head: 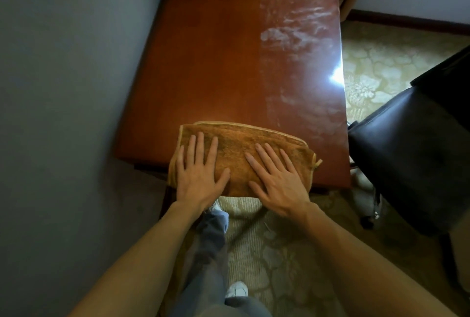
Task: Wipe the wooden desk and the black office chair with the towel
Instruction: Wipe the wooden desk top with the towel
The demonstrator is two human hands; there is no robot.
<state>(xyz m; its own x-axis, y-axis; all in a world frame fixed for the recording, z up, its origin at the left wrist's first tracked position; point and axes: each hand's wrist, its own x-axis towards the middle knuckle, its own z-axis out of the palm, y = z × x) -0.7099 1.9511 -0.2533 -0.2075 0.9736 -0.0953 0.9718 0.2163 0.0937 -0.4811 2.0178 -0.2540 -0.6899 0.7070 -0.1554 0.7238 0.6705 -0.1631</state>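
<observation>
Both hands lie flat on the folded brown towel [236, 156], which sits at the near end of the wooden table [216, 62], just below the centre of the frame, its near edge hanging over the table's lip. The left hand [198, 174] and right hand [277, 179] press down, fingers [201, 146] straight and spread. Whitish smears streak the table's upper right part. The black office chair [412, 151] stands at the right edge, beside the table, on patterned carpet [381, 62].

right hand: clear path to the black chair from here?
Probably yes. The right hand lies flat on the towel at the near end of the desk, and the chair stands just off its right edge, nothing between.
</observation>
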